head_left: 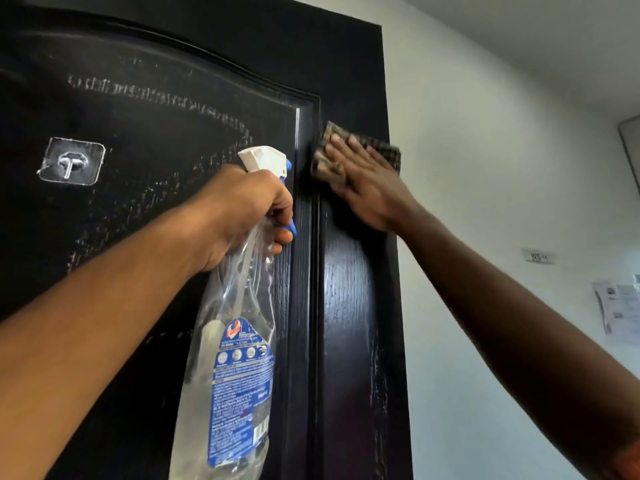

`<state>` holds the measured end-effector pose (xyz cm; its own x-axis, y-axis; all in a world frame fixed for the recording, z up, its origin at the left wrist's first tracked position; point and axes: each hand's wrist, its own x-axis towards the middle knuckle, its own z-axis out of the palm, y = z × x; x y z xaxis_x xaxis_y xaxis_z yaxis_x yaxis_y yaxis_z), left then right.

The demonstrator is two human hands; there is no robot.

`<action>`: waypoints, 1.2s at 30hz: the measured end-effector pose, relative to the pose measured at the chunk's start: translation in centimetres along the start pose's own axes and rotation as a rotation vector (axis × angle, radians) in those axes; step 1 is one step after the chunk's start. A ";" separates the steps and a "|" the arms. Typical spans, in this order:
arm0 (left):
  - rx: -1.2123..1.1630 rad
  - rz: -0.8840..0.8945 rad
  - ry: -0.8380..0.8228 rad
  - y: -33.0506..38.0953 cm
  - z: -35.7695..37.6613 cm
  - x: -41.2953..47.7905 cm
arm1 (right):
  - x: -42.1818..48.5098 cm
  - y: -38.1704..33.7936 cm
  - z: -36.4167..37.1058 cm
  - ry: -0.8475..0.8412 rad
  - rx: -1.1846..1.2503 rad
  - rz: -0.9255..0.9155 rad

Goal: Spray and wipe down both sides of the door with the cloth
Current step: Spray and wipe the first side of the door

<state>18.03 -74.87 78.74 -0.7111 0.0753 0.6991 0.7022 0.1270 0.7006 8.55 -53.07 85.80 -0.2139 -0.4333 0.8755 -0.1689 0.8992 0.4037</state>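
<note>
Pressing flat against the door [349, 323], the right grip [367, 188] is seen with its fingers straight and spread over the cloth [392, 153]. The cloth is held to the narrow right-hand stile, high up near the door's top corner. Its right end reaches the door's outer edge, and its left end lies just beside the raised moulding [313, 271] that frames the inner panel. Below the cloth the stile is bare down to the bottom of the view, with pale streaks on its grain.

The left grip [242, 209] is curled round the neck of the spray bottle [239, 341], with fingers on the blue trigger [293, 227]. The bottle hangs roughly upright in front of the moulding; its white nozzle [263, 157] is level with the cloth, just left of it and apart from it.

A clear adhesive hook [71, 161] is stuck on the panel, well apart from both hands. Right of the door's edge a pale wall [485, 185] is seen, with a small label [538, 256] and papers [620, 306] fixed further off.
</note>
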 end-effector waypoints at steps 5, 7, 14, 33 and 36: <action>0.042 -0.048 0.030 -2.0 -0.1 -0.9 | 0.8 0.2 0.0 0.027 -0.012 0.053; 0.048 -0.066 0.030 -2.6 -0.1 -1.4 | -2.5 -0.8 0.9 0.027 -0.027 -0.029; 0.062 -0.073 0.007 -3.1 1.3 -3.1 | -19.4 -4.9 5.2 -0.105 -0.014 -0.243; 0.066 -0.141 0.065 -5.8 4.8 -6.1 | -11.3 -2.4 3.3 -0.045 -0.013 -0.107; 0.064 -0.158 0.092 -6.1 5.1 -7.3 | -20.8 -5.4 6.1 -0.089 0.005 -0.236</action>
<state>18.81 -71.15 68.63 -0.8040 -0.0407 0.5933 0.5763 0.1926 0.7942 8.02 -49.31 63.78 -0.2518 -0.6351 0.7303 -0.2290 0.7723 0.5926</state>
